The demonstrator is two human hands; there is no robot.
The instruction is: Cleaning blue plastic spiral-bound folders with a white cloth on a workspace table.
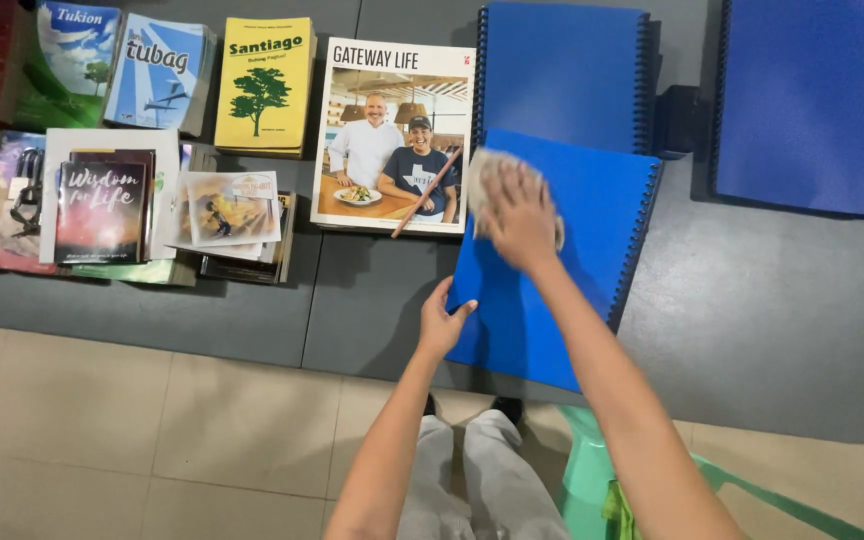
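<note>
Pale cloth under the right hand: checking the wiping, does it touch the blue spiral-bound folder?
Touching. The head view shows the right hand pressing the pale cloth flat onto the blue spiral-bound folder.
</note>
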